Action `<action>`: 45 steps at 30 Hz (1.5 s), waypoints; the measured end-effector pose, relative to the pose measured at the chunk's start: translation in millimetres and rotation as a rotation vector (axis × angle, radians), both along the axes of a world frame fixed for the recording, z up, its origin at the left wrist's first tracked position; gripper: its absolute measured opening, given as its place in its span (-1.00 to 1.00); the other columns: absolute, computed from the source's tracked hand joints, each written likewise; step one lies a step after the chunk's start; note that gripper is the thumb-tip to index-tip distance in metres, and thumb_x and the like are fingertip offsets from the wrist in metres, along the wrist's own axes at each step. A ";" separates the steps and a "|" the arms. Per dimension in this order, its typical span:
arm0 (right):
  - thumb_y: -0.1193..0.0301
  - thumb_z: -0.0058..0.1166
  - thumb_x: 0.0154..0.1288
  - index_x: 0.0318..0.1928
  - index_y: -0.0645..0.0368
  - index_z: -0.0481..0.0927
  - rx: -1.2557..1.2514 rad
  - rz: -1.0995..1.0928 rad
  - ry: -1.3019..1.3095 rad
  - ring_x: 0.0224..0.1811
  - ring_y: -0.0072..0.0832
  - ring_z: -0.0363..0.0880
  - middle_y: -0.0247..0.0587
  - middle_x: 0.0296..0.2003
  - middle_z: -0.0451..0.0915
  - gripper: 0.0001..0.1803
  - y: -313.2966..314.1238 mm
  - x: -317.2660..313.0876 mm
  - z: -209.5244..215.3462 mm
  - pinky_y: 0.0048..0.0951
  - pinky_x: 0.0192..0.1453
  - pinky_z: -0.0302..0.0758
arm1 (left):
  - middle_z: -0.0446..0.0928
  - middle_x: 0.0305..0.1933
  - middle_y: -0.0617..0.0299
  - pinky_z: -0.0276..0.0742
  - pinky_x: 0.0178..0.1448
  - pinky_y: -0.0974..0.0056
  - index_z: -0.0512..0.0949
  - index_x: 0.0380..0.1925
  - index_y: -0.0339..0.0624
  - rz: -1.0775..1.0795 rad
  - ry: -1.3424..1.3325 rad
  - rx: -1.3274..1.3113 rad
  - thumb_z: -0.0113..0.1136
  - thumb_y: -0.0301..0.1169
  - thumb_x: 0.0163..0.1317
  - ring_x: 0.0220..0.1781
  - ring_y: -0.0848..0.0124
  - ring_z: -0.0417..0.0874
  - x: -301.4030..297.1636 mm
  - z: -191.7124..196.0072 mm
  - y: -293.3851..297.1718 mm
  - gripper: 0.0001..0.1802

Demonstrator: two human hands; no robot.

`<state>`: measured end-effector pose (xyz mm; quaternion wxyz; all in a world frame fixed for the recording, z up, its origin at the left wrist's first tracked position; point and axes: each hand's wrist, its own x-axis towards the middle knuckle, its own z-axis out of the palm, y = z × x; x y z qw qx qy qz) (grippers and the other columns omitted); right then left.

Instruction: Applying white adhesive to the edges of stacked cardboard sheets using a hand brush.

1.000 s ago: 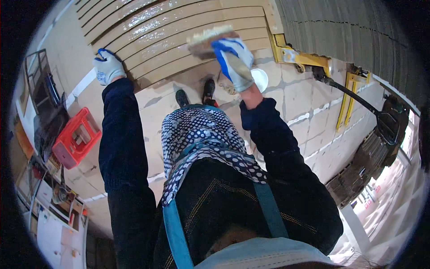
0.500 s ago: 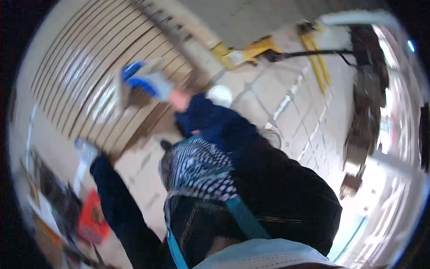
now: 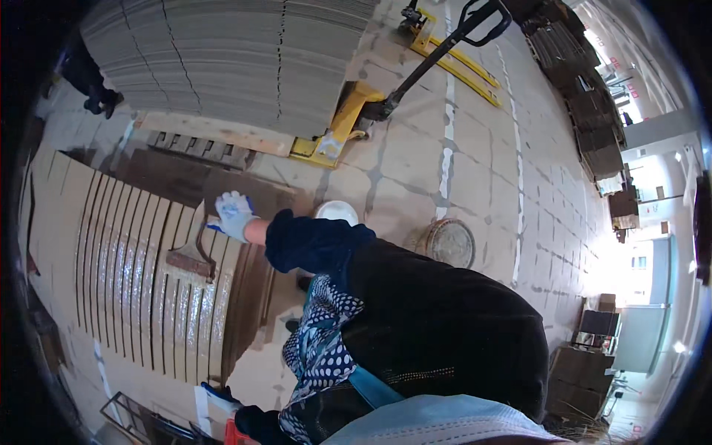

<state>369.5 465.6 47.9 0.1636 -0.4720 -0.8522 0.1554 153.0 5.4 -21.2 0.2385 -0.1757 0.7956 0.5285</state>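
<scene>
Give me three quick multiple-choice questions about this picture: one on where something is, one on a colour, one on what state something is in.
1. Where does the brush rest?
A. on the fanned cardboard sheets
B. on the yellow pallet jack
C. in the white bowl

2. What colour is the pallet jack?
A. red
B. yellow
C. green

3. How is the right hand?
A. bare and open
B. gloved, gripping the brush handle
C. tucked in a pocket

Key: 1 A, the bristles lie on the glossy cardboard sheets. 2 B, its frame and forks are yellow. 3 B, a white glove closes round the handle.
</scene>
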 end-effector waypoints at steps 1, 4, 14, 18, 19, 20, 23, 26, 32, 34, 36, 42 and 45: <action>-0.09 -0.05 0.23 -0.34 0.21 0.64 -0.116 0.028 -0.106 -0.13 -0.01 0.57 0.05 -0.36 0.60 -0.44 -2.0 6.9 2.6 -0.08 -0.04 0.48 | 0.44 0.03 0.12 0.55 -0.03 0.16 0.30 0.25 -0.02 -0.082 0.017 0.061 -0.09 0.08 0.33 0.03 0.22 0.46 5.3 7.7 13.5 -0.39; 0.01 -0.18 0.31 -0.25 0.10 0.67 -0.253 0.359 -0.201 -0.36 -0.07 0.65 -0.03 -0.35 0.65 -0.52 -9.4 16.9 9.7 -0.06 -0.24 0.53 | 0.51 -0.22 0.23 0.53 -0.18 0.24 0.45 0.07 -0.03 -0.036 -0.075 0.211 -0.08 0.04 0.34 -0.23 0.33 0.52 20.4 24.5 12.3 -0.52; -0.06 -0.27 0.35 -0.23 0.15 0.69 -0.193 0.315 -0.498 -0.16 -0.05 0.64 0.05 -0.24 0.65 -0.40 -11.4 5.2 26.2 -0.06 -0.09 0.54 | 0.57 -0.25 -0.29 0.40 -0.04 -0.12 0.63 -0.32 -0.31 -0.430 0.154 -0.665 -0.26 0.25 0.28 -0.14 -0.16 0.58 6.3 -7.1 -18.1 -0.22; -0.26 -0.23 0.25 -0.25 0.17 0.68 -0.147 0.332 -0.482 -0.29 -0.11 0.66 0.02 -0.33 0.66 -0.27 10.0 23.8 36.5 -0.08 -0.23 0.57 | 0.61 -0.40 -0.21 0.49 -0.26 -0.07 0.61 -0.28 -0.30 -0.458 0.097 -0.637 -0.15 0.23 0.27 -0.36 -0.11 0.63 8.8 38.6 -21.3 -0.27; -0.28 -0.16 0.22 -0.22 0.16 0.67 -0.163 0.319 -0.415 -0.32 -0.16 0.66 -0.04 -0.36 0.67 -0.28 15.6 32.0 33.2 -0.13 -0.26 0.58 | 0.61 -0.44 -0.13 0.52 -0.29 -0.02 0.59 -0.27 -0.29 -0.348 0.064 -0.456 -0.11 0.20 0.26 -0.40 -0.07 0.63 12.0 48.4 -25.2 -0.32; -0.16 -0.11 0.26 -0.13 0.16 0.65 -0.612 0.232 -0.201 -0.24 -0.24 0.65 -0.08 -0.28 0.66 -0.38 18.1 41.8 26.0 -0.21 -0.24 0.59 | 0.61 -0.47 -0.06 0.54 -0.32 0.04 0.58 -0.25 -0.27 -0.239 -0.008 -0.227 -0.06 0.18 0.26 -0.43 -0.04 0.64 16.8 56.3 -30.2 -0.36; 0.21 -0.04 0.37 0.05 0.19 0.52 -0.759 0.280 0.535 -0.08 -0.38 0.53 -0.15 -0.09 0.53 -0.62 3.4 62.6 -22.8 -0.36 -0.18 0.57 | 0.56 -0.34 0.16 0.59 -0.20 0.22 0.47 -0.19 -0.17 -0.156 0.179 0.262 0.06 -0.02 0.31 -0.25 0.24 0.61 34.6 52.7 -32.8 -0.59; 0.06 0.00 0.34 -0.07 0.29 0.52 -0.249 0.138 0.691 -0.31 -0.30 0.56 -0.14 -0.28 0.56 -0.52 -22.3 53.8 -79.4 -0.29 -0.22 0.49 | 0.44 -0.28 0.23 0.47 -0.01 0.27 0.42 -0.23 -0.18 0.023 0.346 0.351 0.02 -0.18 0.37 -0.17 0.40 0.48 48.4 21.4 -17.5 -0.73; 0.01 -0.21 0.40 -0.19 0.23 0.53 -0.061 -0.082 0.122 -0.18 0.06 0.54 0.13 -0.27 0.59 -0.50 -25.3 30.4 -82.5 -0.04 -0.08 0.43 | 0.50 -0.32 0.20 0.40 -0.22 0.28 0.43 -0.26 -0.25 0.176 0.499 0.007 -0.05 -0.18 0.39 -0.33 0.43 0.46 36.2 -16.8 6.7 -0.68; -0.08 -0.33 0.40 -0.24 0.20 0.57 -0.116 -0.074 -0.029 -0.18 0.06 0.55 0.14 -0.27 0.60 -0.40 -20.5 21.0 -66.6 0.00 -0.10 0.41 | 0.53 -0.38 0.05 0.40 -0.24 0.13 0.46 -0.32 -0.28 0.075 0.509 -0.353 -0.07 -0.13 0.38 -0.37 0.21 0.53 28.8 -14.7 15.0 -0.62; -0.13 -0.41 0.39 -0.24 0.18 0.62 -0.112 -0.086 -0.109 -0.19 0.10 0.56 0.16 -0.25 0.60 -0.33 -17.0 13.7 -53.9 0.04 -0.10 0.40 | 0.55 -0.40 -0.08 0.39 -0.23 0.01 0.49 -0.37 -0.29 0.030 0.504 -0.552 -0.08 -0.11 0.36 -0.36 0.01 0.55 25.3 -7.9 22.7 -0.58; -0.13 -0.44 0.40 -0.27 0.17 0.63 -0.101 -0.111 -0.187 -0.22 0.07 0.59 0.17 -0.28 0.61 -0.31 -18.3 4.6 -41.6 0.05 -0.09 0.43 | 0.55 -0.40 -0.16 0.38 -0.20 -0.06 0.50 -0.42 -0.27 -0.012 0.535 -0.718 -0.10 -0.09 0.35 -0.32 -0.10 0.56 30.1 9.5 42.7 -0.57; -0.12 -0.46 0.41 -0.27 0.16 0.60 -0.094 -0.083 -0.260 -0.22 0.03 0.61 0.15 -0.29 0.62 -0.33 -16.8 5.3 -35.6 0.03 -0.11 0.46 | 0.57 -0.39 -0.13 0.40 -0.20 -0.06 0.51 -0.41 -0.25 -0.025 0.504 -0.753 -0.10 -0.09 0.34 -0.30 -0.10 0.57 28.8 13.9 43.7 -0.57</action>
